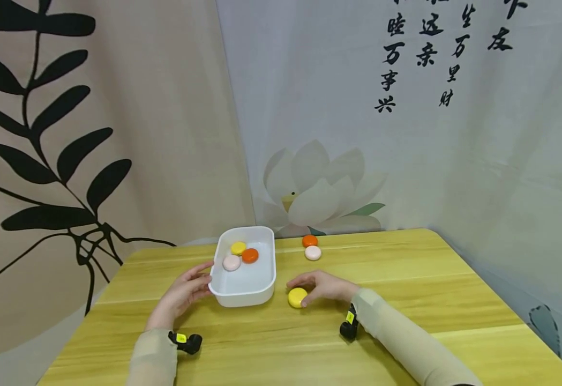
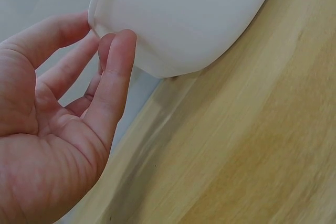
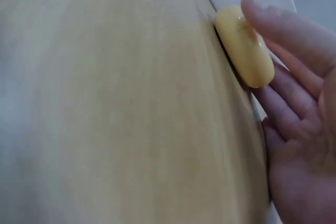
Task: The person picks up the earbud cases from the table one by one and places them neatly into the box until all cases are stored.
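A white rectangular box (image 1: 256, 299) stands on the table with a yellow, a pink and an orange disc inside. My left hand (image 1: 184, 292) holds the box at its left side. In the left wrist view, fingertips meet the box's rim (image 2: 97, 3) and the thumb lies against the outer wall. To the right of the box, my right hand (image 1: 326, 287) pinches a glossy yellow disc (image 1: 297, 297) low over the table. The right wrist view shows the thumb on one face of this thick, rounded disc (image 3: 244, 51), fingers at its far side.
An orange disc (image 1: 309, 240) and a pale pink disc (image 1: 313, 253) lie close together near the table's back edge. The wooden table (image 1: 281, 354) ends at a printed curtain (image 1: 174, 134) behind.
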Available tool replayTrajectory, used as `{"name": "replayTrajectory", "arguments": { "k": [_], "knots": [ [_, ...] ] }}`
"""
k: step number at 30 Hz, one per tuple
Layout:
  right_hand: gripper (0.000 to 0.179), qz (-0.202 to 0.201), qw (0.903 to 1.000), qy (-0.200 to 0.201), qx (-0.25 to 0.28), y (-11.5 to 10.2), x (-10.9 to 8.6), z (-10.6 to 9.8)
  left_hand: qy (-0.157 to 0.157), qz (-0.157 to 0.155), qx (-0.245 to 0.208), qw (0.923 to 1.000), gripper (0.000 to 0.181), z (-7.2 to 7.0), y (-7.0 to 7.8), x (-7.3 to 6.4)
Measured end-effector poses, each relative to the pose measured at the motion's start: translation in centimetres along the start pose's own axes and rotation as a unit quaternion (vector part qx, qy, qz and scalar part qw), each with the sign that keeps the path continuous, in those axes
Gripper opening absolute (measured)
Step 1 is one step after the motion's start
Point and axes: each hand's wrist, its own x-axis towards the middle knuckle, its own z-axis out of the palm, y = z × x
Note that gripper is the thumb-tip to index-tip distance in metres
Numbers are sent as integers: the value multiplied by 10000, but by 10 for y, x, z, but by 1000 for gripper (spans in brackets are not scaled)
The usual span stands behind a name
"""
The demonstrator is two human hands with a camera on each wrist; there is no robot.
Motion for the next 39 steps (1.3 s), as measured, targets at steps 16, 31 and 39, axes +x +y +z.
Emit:
{"name": "replayTrajectory", "arguments": {
  "k": [16, 31, 39],
  "knots": [
    [47, 125, 9997, -48, -221, 2, -2, 4, -10, 5, 58, 10000, 58, 1, -3, -1],
    [45, 219, 9980, 230, -546, -1, 1, 4, 41, -20, -62, 10000, 58, -1, 2, -1],
    [45, 170, 9992, 317, -190, -1, -1, 2, -25, -38, 19, 10000, 58, -1, 2, -1]
  ]
}}
